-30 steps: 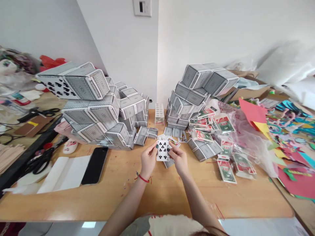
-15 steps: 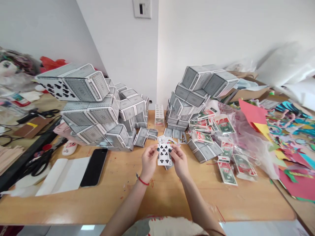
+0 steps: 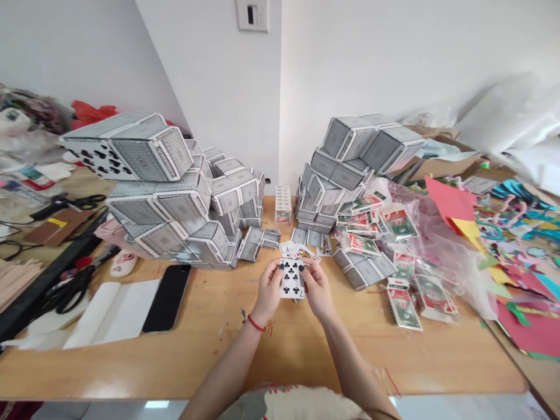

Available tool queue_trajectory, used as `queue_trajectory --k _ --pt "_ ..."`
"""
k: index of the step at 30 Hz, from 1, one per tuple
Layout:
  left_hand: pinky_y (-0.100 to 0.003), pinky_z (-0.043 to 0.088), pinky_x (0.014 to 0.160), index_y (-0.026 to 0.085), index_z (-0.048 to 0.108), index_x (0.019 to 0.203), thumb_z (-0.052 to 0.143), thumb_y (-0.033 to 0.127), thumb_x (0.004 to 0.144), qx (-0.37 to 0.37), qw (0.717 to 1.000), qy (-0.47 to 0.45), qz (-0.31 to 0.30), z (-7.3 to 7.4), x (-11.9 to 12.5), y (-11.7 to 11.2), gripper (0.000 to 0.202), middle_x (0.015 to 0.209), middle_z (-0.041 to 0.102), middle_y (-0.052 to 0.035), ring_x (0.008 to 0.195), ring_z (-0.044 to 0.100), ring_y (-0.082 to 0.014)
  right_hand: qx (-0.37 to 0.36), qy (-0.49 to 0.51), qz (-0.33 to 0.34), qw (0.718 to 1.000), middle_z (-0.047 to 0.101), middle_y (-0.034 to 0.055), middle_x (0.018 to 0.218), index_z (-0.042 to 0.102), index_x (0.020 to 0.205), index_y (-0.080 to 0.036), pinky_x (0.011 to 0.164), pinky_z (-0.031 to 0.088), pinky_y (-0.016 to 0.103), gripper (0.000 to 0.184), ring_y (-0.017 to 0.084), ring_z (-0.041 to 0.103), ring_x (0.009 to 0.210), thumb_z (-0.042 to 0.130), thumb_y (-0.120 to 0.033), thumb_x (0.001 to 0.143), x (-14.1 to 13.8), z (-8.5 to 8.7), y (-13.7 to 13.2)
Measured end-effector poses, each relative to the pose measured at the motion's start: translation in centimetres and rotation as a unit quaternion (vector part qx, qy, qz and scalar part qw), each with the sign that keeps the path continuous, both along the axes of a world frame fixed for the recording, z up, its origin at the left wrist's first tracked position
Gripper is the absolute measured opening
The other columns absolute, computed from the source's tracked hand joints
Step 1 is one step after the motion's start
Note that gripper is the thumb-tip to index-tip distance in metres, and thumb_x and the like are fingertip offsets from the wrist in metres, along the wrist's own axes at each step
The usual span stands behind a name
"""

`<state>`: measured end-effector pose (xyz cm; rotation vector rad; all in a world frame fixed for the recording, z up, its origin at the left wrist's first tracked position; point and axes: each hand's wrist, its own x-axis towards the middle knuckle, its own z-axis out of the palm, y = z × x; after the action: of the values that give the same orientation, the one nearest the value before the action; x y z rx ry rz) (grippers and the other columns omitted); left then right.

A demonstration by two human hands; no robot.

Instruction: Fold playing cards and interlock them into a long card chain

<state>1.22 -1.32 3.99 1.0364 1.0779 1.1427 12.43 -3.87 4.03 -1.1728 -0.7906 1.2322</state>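
A seven of clubs playing card [image 3: 291,280] is held face up in front of me, above the table. My left hand [image 3: 270,289] pinches its left edge, thumb on the face. The opposite edge is pinched by my right hand [image 3: 318,286]. Just beyond, loose playing cards [image 3: 300,251] lie spread on the table. Part of another card shows beneath the one I hold. Folded card boxes are stacked in a tall left pile [image 3: 184,198] and a right pile [image 3: 339,169], grey backs outward.
A phone [image 3: 167,298] and white paper [image 3: 111,312] lie at left near black scissors [image 3: 70,289]. Card packs [image 3: 403,306] and crumpled plastic are on the right, with coloured paper [image 3: 531,326] beyond. A small clear-sided white box [image 3: 283,204] stands against the wall.
Both hands have shifted slightly, lowering the seven of clubs a little toward me. The left hand has moved a bit to the right. The stacks look the same.
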Motion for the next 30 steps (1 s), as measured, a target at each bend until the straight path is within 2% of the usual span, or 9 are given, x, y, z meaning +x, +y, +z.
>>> queue_trajectory --k 4,12,14,16,18,21,24,28,30 --pt "-0.022 0.042 0.064 0.016 0.057 0.085 0.047 0.024 0.072 0.032 0.999 0.004 0.009 0.1 -0.1 -0.1 0.018 0.083 0.060 -0.0025 0.075 0.054 -0.0130 0.009 0.008 -0.004 1.000 0.045 -0.0048 0.062 0.052 0.088 -0.020 0.046 0.031 0.020 0.019 0.009 0.038 0.049 0.051 -0.032 0.073 -0.3 0.3 0.1" --pt "-0.019 0.037 0.056 0.017 0.053 0.066 0.042 0.017 0.070 0.073 0.995 0.055 0.028 0.2 -0.2 0.1 0.011 0.066 0.052 0.0024 0.060 0.046 -0.0089 -0.004 0.093 -0.011 0.996 0.039 -0.0054 0.054 0.051 0.070 -0.021 0.042 0.027 0.020 0.008 0.009 0.034 0.044 0.053 -0.028 0.069 -0.6 0.0 -0.1" --pt "-0.018 0.034 0.052 0.017 0.052 0.065 0.042 0.017 0.070 0.086 0.994 0.070 0.010 0.4 -0.5 0.1 0.011 0.062 0.049 0.0029 0.055 0.043 -0.0081 -0.006 0.124 0.014 0.992 0.042 -0.0044 0.055 0.053 0.075 -0.020 0.042 0.029 0.020 0.011 0.009 0.038 0.045 0.053 -0.029 0.067 -0.2 0.1 -0.1" --pt "-0.018 0.032 0.049 0.017 0.051 0.065 0.042 0.017 0.071 0.100 0.991 0.080 -0.022 0.8 -1.0 0.1 0.011 0.060 0.048 0.0033 0.052 0.041 -0.0077 -0.021 0.145 0.052 0.988 0.046 -0.0038 0.058 0.054 0.088 -0.021 0.041 0.031 0.020 0.023 0.010 0.041 0.045 0.052 -0.033 0.068 0.5 0.5 0.0" --pt "-0.018 0.031 0.048 0.017 0.051 0.066 0.042 0.018 0.073 0.119 0.987 0.092 -0.061 1.2 -1.5 0.2 0.012 0.059 0.047 0.0034 0.051 0.040 -0.0075 -0.046 0.122 0.099 0.987 0.049 -0.0028 0.058 0.056 0.088 -0.020 0.041 0.033 0.021 0.028 0.010 0.043 0.045 0.052 -0.041 0.071 1.3 0.9 0.1" --pt "-0.019 0.031 0.047 0.016 0.054 0.067 0.042 0.019 0.074 0.149 0.973 0.125 -0.127 1.7 -2.3 0.3 0.014 0.058 0.048 0.0031 0.049 0.039 -0.0074 -0.047 0.025 0.180 0.982 0.047 -0.0027 0.048 0.057 0.063 -0.015 0.039 0.029 0.020 0.031 0.007 0.039 0.041 0.057 -0.045 0.070 2.4 1.4 0.3" --pt "-0.019 0.033 0.048 0.016 0.059 0.071 0.044 0.021 0.076 0.142 0.965 0.140 -0.171 1.7 -2.7 0.7 0.017 0.062 0.055 0.0008 0.051 0.043 -0.0082 -0.038 -0.048 0.206 0.977 0.042 -0.0055 0.040 0.060 0.060 -0.013 0.036 0.024 0.018 0.032 0.005 0.032 0.036 0.060 -0.044 0.069 3.1 1.4 0.4" --pt "-0.022 0.040 0.055 0.017 0.060 0.101 0.050 0.030 0.075 0.054 0.980 0.100 -0.163 0.9 -2.7 1.4 0.030 0.083 0.064 -0.0047 0.064 0.054 -0.0128 -0.039 -0.094 0.197 0.975 0.055 -0.0019 0.045 0.065 0.072 -0.014 0.037 0.033 0.019 0.031 0.007 0.043 0.035 0.059 -0.044 0.069 3.1 1.1 0.5" --pt "-0.023 0.041 0.058 0.015 0.061 0.098 0.052 0.035 0.074 0.018 0.986 0.090 -0.138 0.3 -2.5 1.6 0.033 0.084 0.065 -0.0061 0.068 0.056 -0.0149 -0.039 -0.105 0.180 0.977 0.061 0.0004 0.049 0.066 0.075 -0.015 0.040 0.039 0.021 0.031 0.010 0.050 0.038 0.058 -0.044 0.069 2.7 0.8 0.6"
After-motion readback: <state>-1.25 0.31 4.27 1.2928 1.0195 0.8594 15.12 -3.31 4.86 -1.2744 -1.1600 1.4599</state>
